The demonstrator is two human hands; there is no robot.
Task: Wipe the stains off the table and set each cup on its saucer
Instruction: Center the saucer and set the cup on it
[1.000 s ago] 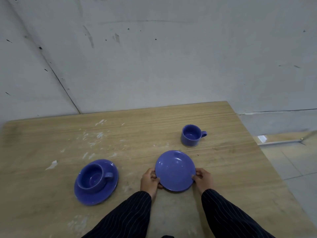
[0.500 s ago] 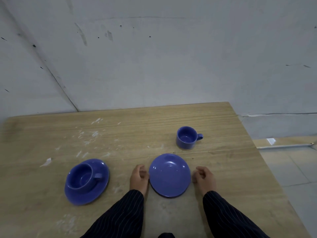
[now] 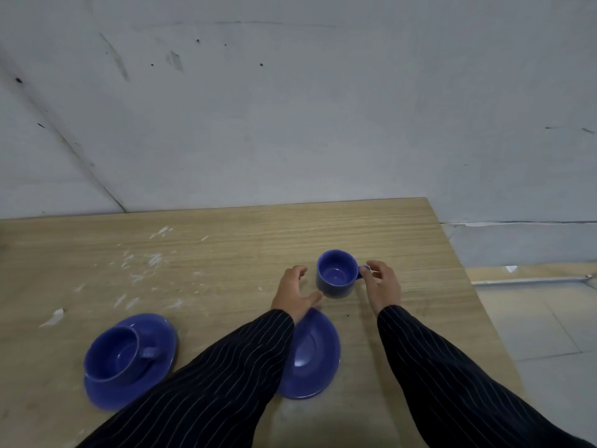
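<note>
The right hand [image 3: 384,286] is reaching to the handle of a small blue ceramic cup [image 3: 336,273], its fingertips [image 3: 371,270] touching or just beside the handle; whether they are pinching it I cannot tell. The left hand [image 3: 292,292] is lying open just left of the same cup, fingers spread and curved, thumb pointing under the cup's base. The cup is standing upright on the pale wooden desk [image 3: 226,240]. Nearer the person, an empty round blue saucer [image 3: 313,357] is lying partly hidden under the left striped sleeve [image 3: 210,376]. Further left, a second blue cup [image 3: 111,355] is sitting on its own blue saucer [image 3: 161,331]. White stains [image 3: 145,263] are marking the desk's left part
</note>
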